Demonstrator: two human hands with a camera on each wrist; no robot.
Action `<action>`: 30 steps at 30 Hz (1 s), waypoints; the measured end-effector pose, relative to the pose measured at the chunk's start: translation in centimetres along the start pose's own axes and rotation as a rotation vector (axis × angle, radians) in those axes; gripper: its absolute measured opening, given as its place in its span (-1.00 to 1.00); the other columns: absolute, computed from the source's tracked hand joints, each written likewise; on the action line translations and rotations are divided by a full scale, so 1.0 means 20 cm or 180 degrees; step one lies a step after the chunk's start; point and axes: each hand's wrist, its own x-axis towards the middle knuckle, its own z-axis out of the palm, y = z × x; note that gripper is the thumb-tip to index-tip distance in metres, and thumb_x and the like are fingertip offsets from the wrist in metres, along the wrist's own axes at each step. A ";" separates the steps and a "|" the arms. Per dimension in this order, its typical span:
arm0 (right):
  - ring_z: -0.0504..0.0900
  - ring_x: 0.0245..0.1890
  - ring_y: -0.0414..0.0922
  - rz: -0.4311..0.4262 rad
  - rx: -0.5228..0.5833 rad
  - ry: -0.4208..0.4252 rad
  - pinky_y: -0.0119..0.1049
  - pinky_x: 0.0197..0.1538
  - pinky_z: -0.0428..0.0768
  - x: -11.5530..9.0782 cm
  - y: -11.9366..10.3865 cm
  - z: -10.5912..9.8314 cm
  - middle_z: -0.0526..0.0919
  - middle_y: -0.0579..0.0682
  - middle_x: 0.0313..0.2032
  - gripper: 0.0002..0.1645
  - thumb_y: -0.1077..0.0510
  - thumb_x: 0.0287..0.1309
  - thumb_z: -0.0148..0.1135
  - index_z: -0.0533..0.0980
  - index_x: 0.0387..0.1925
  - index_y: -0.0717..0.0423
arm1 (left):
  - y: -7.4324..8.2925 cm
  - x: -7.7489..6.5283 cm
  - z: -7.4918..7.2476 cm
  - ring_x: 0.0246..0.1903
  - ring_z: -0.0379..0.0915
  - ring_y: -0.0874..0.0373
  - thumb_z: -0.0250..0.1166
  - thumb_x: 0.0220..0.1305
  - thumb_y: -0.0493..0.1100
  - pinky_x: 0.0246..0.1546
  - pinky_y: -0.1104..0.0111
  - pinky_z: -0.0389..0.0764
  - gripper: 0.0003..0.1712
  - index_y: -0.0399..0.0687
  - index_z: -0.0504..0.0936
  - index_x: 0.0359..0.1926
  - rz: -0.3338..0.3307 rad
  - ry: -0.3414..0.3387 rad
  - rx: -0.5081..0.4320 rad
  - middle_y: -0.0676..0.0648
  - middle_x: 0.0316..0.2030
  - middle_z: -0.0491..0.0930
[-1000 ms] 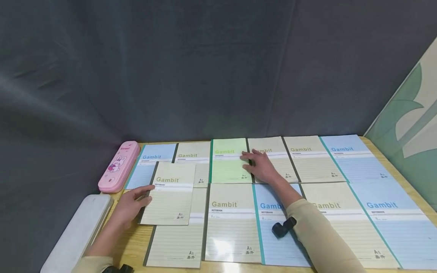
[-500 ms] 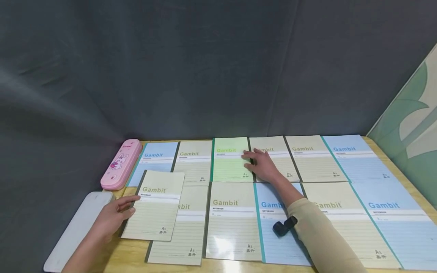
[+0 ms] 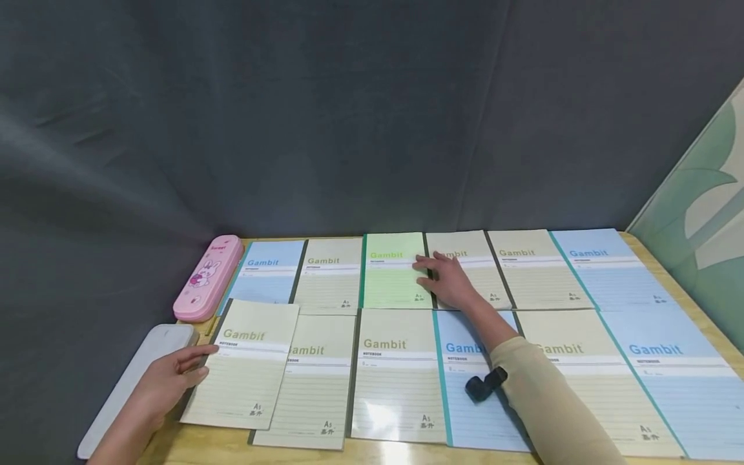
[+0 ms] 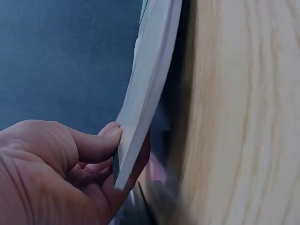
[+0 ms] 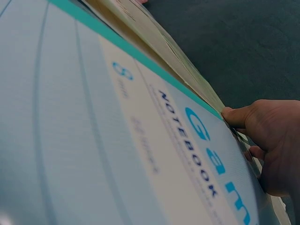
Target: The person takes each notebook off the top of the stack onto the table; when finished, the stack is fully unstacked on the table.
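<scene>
My left hand (image 3: pixel 165 381) pinches the dark spine of a beige notebook (image 3: pixel 241 371) at the lower left in the head view. This notebook is tilted and overlaps another beige notebook (image 3: pixel 310 400) and the lower part of a blue one (image 3: pixel 270 271). In the left wrist view, thumb and fingers clasp the edge of the bent notebook (image 4: pixel 140 108), with bare wood beside it. My right hand (image 3: pixel 450 281) lies with relaxed, spread fingers over a back-row beige notebook (image 3: pixel 485 265), fingertips at the edge of the green notebook (image 3: pixel 389 284).
Two rows of beige, blue and green notebooks cover the wooden table (image 3: pixel 203 449). A pink pencil case (image 3: pixel 208 278) and a white case (image 3: pixel 136 387) stand along the left. Behind hangs a dark curtain (image 3: pixel 372 116); a patterned panel (image 3: pixel 712 200) rises at the right.
My left hand has drawn the beige notebook left and toward me, uncovering more of the notebooks beneath. The right hand has stayed in place.
</scene>
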 end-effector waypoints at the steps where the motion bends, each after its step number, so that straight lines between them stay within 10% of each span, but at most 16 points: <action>1: 0.11 0.50 0.23 -0.0007 0.0002 0.0008 0.29 0.48 -0.23 0.00 0.00 0.00 0.44 0.10 0.38 -0.54 0.18 0.33 0.31 0.57 0.23 0.19 | 0.00 0.00 -0.01 0.39 0.09 -0.44 0.20 0.48 -0.24 0.25 -0.28 0.30 -0.45 -0.27 0.39 0.42 -0.0005 0.0011 0.0042 -0.49 0.41 0.20; 30: 0.11 0.50 0.23 -0.0001 0.0019 -0.0002 0.29 0.48 -0.23 0.00 -0.01 0.00 0.44 0.10 0.37 -0.56 0.18 0.33 0.31 0.59 0.21 0.20 | -0.08 -0.06 -0.10 0.31 0.16 -0.51 0.24 0.41 -0.32 0.14 -0.25 0.42 -0.51 -0.33 0.48 0.32 -0.0096 0.0046 0.0486 -0.59 0.38 0.15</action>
